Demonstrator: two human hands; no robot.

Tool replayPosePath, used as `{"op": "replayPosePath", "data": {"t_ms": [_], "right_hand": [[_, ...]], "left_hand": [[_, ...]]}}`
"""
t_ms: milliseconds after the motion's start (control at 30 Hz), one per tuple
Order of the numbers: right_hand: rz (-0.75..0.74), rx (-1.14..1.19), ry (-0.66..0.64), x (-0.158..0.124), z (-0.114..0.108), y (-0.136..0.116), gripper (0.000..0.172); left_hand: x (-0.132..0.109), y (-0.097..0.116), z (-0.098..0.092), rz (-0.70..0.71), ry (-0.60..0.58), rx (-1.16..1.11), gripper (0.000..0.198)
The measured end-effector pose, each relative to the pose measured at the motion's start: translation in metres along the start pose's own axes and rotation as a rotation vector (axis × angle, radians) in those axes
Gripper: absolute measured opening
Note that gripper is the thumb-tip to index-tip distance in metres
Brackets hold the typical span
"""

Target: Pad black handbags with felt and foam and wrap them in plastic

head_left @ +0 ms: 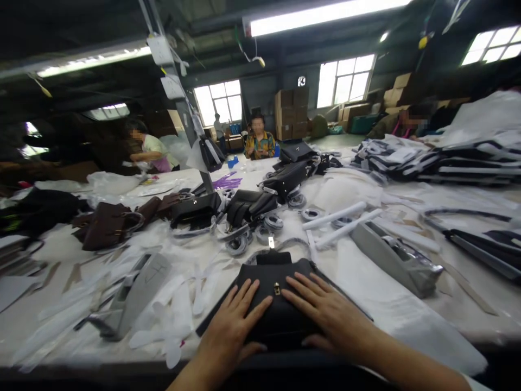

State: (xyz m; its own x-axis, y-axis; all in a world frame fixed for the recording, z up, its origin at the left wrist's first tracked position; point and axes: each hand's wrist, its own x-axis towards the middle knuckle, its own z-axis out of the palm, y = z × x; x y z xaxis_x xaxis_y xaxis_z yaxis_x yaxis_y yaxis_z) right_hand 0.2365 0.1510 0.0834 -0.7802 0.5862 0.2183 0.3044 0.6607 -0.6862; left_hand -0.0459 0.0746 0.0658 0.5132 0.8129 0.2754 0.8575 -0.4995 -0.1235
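A black handbag (264, 276) lies at the near edge of the table in front of me, its gold-coloured clasp (277, 289) facing up. On the bag's left side rests my left hand (234, 326), palm down with the fingers stretched out. My right hand (325, 312) lies flat on the right side, fingers spread, their tips close to the clasp. Behind the bag a raised black tab (273, 258) carries a bright metal plate (271, 243), and a wrapped handle (295, 243) arches up. The underside of the bag is hidden.
Grey tape dispensers stand left (136, 293) and right (396, 258) of the bag. White paper rolls (348, 228), wrapped straps (238, 244) and more black handbags (250, 206) lie beyond. Brown bags (108, 225) sit to the left. A metal post (185, 108) rises mid-table. Several people work further back.
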Motion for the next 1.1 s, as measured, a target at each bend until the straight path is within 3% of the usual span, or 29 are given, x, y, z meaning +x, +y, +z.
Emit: {"op": "replayPosePath", "data": {"t_ms": [100,233,300,467,533,633,800,933,1100], "right_hand": [[0.001,-0.169,-0.097,0.002,0.009,0.016,0.101],[-0.017,-0.313,-0.109,-0.002,0.031,0.043,0.081],[-0.013,-0.296,-0.097,-0.007,0.042,0.053,0.075],[0.044,-0.163,-0.104,-0.015,0.052,0.059,0.077],[0.063,-0.112,-0.116,-0.014,0.051,0.058,0.079],[0.055,-0.040,-0.114,-0.012,0.049,0.059,0.085],[-0.010,-0.075,-0.138,-0.016,0.034,0.049,0.087],[0.011,-0.113,-0.162,-0.004,0.020,0.026,0.057],[0.101,-0.409,-0.058,0.037,0.032,0.023,0.027]], "left_hand": [[-0.002,-0.006,0.018,0.057,0.065,0.123,0.102],[-0.008,-0.012,0.050,0.135,0.141,0.231,0.076],[-0.014,-0.008,0.059,0.111,0.119,0.187,0.074],[-0.022,0.007,0.046,0.037,-0.097,-0.066,0.078],[-0.019,0.013,0.040,0.036,-0.125,-0.130,0.079],[-0.013,0.023,0.042,-0.014,-0.094,-0.142,0.078],[-0.008,0.037,0.060,-0.031,0.026,-0.076,0.071],[-0.008,0.035,0.076,-0.015,0.160,0.067,0.065],[-0.006,0.025,0.087,0.051,0.249,0.163,0.063]]}}
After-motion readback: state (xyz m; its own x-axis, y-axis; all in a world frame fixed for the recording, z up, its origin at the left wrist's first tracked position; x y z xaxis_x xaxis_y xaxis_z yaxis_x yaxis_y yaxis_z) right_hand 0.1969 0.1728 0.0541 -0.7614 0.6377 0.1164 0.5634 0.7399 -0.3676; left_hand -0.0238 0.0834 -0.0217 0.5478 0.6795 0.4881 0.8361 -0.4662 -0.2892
